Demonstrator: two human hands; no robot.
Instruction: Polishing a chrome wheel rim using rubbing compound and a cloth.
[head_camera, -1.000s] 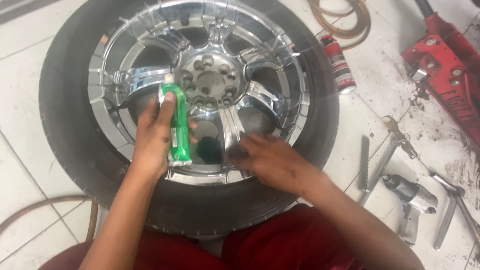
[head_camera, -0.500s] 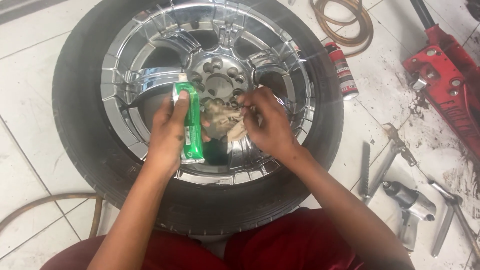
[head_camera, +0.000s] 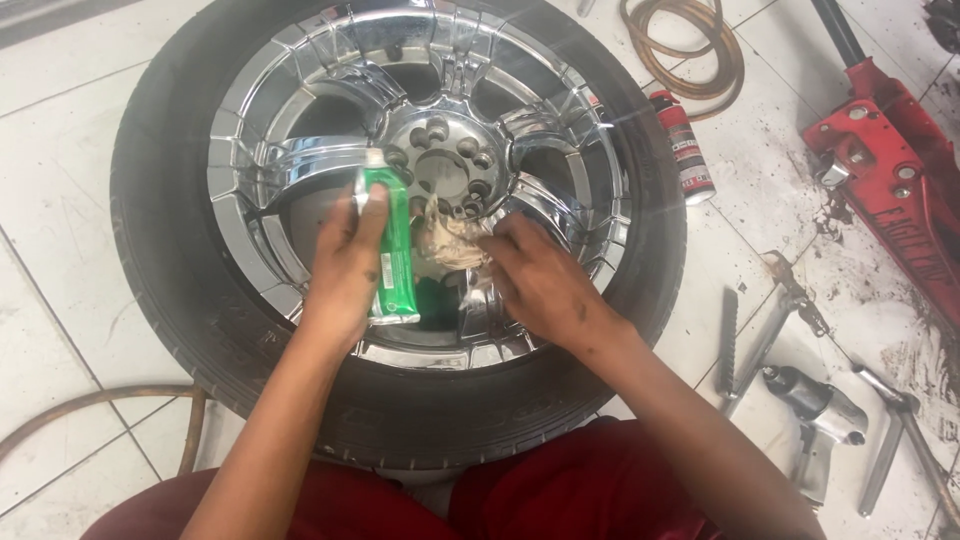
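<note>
Clearly the work on the chrome wheel (head_camera: 330, 150) is in the middle, not at the end. The left hand (head_camera: 350, 270) is closed around a green tube (head_camera: 392, 250), which stands upright over the lower part of the rim, with its white cap near the hub (head_camera: 445, 165). The right hand (head_camera: 535, 280) has its fingers bent and presses a crumpled pale rag (head_camera: 450, 240) against the metal just below the hub, between two spokes. I judge that the paste is already on the rag and the rubbing goes on at this one place; the upper spokes and the far side of the rim seem not yet reached, but the pictures cannot prove it.

The wheel lies flat on the white tiled floor (head_camera: 60, 250), just in front of the person's knees, with the black tyre (head_camera: 160, 260) around it. The chrome is bright and reflects much light, so I cannot tell which parts are polished and which are dull. A spray can (head_camera: 682, 148), a red floor jack (head_camera: 890, 190) and an impact wrench (head_camera: 820, 420) lie well apart at the right.
</note>
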